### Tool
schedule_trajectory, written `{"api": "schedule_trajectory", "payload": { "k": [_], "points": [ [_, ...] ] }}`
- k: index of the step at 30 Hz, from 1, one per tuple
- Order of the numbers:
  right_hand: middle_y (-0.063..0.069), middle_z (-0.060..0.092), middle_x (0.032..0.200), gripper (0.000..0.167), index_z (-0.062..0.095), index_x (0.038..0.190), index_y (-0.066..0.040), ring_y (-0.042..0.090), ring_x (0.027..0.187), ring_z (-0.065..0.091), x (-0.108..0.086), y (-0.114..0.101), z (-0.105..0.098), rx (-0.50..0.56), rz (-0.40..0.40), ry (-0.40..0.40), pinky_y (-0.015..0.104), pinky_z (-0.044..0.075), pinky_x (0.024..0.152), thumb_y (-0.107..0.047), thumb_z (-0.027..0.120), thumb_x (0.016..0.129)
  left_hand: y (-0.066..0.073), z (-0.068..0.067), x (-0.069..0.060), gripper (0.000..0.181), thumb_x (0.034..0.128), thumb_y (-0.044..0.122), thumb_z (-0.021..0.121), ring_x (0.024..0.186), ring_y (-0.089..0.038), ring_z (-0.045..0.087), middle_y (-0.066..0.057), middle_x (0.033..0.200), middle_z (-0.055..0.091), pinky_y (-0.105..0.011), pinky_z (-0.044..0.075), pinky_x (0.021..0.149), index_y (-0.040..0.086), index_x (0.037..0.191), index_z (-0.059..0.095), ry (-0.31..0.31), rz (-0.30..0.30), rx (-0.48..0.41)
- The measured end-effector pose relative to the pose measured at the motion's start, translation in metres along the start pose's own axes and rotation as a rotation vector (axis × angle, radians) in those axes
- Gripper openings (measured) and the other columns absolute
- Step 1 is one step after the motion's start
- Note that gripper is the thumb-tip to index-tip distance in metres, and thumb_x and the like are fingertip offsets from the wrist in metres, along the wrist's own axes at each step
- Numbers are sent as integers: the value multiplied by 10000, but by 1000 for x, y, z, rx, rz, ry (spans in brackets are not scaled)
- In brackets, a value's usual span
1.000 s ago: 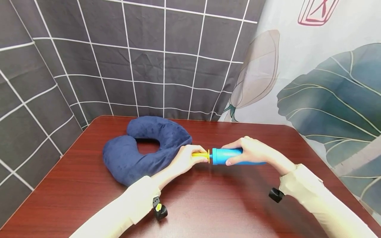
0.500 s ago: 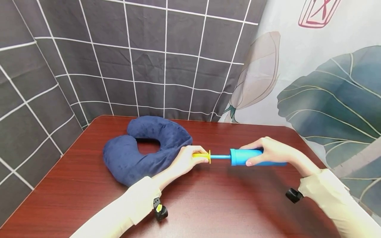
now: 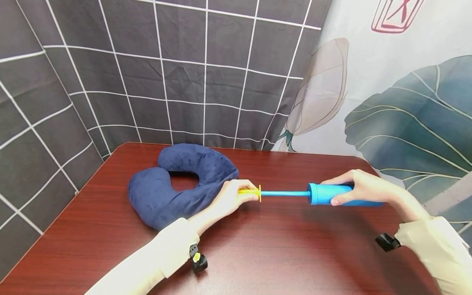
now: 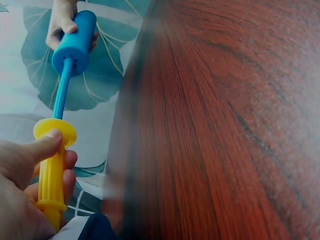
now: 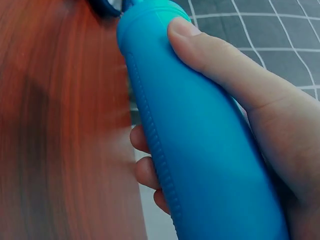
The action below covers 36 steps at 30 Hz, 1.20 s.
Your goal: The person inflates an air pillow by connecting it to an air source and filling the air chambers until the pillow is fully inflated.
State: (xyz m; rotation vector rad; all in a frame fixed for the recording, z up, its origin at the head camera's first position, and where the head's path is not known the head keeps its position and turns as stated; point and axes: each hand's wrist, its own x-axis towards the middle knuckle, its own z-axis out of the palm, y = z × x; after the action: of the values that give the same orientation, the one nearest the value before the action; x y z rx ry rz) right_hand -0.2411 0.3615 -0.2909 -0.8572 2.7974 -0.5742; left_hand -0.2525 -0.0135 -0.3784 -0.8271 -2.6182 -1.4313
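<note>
A blue hand pump lies level above the table, its barrel (image 3: 321, 194) to the right and its thin rod (image 3: 284, 194) drawn out to the left. The left hand (image 3: 229, 198) grips the yellow handle (image 3: 248, 191); in the left wrist view its thumb lies on the handle (image 4: 51, 175) by the round flange. Around the barrel (image 5: 192, 135) the fingers and thumb of the right hand (image 3: 368, 189) are wrapped. The barrel's far end is partly covered by that hand.
A navy U-shaped neck pillow (image 3: 155, 205) rests on the red-brown wooden table (image 3: 265, 254), just left of and behind the left hand. Dark grid cloth (image 3: 184, 82) and a white leaf-patterned curtain (image 3: 405, 123) hang behind the table.
The right hand has moved to the right with the barrel, and a longer stretch of rod shows between barrel and handle. The left hand has stayed nearly still.
</note>
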Motion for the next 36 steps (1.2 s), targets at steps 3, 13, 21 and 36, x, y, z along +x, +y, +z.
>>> {"api": "schedule_trajectory", "payload": {
  "k": [3,13,21,36],
  "points": [
    [-125,731,1046,496,678,1268,-245,19,832,614,-8,4,-5,11,7,-6,225,479,673,-317,820,798,1,0,0,188,832,229,790,860,-136,647,-13,933,752,-221,501,817,128,988,755,-1,16,10],
    [-92,732,1067,489,677,1269,-233,19,832,613,-2,-3,2,15,11,-5,231,493,671,-344,806,810,4,0,1,162,843,225,778,843,-117,638,-1,907,737,-213,495,805,132,970,745,-7,47,23],
    [-103,726,1038,526,691,1250,-240,32,819,617,24,-22,13,-37,15,4,232,513,679,-468,797,788,5,-3,3,192,839,200,781,857,-147,650,-29,934,741,-225,508,816,105,1001,743,-5,46,22],
    [-109,721,1050,559,677,1272,-241,58,846,620,80,-60,39,-23,-59,-54,238,519,724,-521,770,797,5,-3,3,220,827,199,790,843,-159,651,-44,945,747,-238,515,814,88,1012,744,15,37,42]
  ]
}}
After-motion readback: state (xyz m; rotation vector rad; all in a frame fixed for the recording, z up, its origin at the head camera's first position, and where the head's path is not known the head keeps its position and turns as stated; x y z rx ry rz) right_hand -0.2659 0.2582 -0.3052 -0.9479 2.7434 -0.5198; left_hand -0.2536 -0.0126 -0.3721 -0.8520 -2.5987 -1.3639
